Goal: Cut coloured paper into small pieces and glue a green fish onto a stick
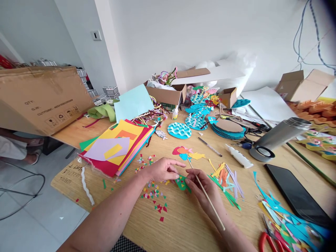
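A green paper piece (181,182) with small coloured bits on it lies between my hands at the middle of the table. My left hand (166,169) touches its left edge, thumb and fingers bent, index finger pointing right. My right hand (201,185) pinches its right edge and also holds a thin wooden stick (210,201) that slants back over the wrist. Just beyond are paper fish shapes, a red one (176,150), a blue one (184,157) and a yellow one (198,155). Small paper dots and triangles (154,191) are scattered by my left hand.
Coloured paper sheets (123,140) lie at the left. Paper strips (224,178), a glue bottle (240,156), a metal flask (283,136), a phone (296,196) and red-handled scissors (270,238) are at the right. Blue wavy discs (179,130) stand behind.
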Demonstrator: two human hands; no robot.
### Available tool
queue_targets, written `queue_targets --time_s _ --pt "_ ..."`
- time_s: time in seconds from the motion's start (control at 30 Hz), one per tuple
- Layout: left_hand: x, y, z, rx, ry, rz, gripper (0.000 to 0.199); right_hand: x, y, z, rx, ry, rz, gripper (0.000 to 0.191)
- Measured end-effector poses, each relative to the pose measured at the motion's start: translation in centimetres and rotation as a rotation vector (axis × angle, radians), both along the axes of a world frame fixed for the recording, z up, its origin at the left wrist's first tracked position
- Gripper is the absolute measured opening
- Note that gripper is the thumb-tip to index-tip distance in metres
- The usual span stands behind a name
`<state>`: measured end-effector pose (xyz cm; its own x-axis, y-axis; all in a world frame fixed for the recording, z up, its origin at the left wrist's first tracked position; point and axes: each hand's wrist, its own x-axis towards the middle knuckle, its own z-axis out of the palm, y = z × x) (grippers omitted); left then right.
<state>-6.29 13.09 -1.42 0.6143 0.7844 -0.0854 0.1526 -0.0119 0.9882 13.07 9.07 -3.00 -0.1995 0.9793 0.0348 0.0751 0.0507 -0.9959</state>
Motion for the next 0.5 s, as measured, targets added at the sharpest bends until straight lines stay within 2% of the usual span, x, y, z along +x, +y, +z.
queue_targets --time_s 0.2,0.33,0.5 --pt "0.38 -0.06 -0.2 -0.022 -0.011 0.041 0.055 -0.18 -0.04 0.18 -0.016 0.004 0.008 0.034" --pt "0.62 -0.08 -0.35 0.022 0.02 0.085 0.048 -0.23 -0.15 0.55 -0.052 0.006 0.018 0.035" --pt "0.87 -0.23 0.33 0.009 0.008 0.158 0.044 -0.26 -0.21 0.1 -0.079 -0.031 0.035 0.036"
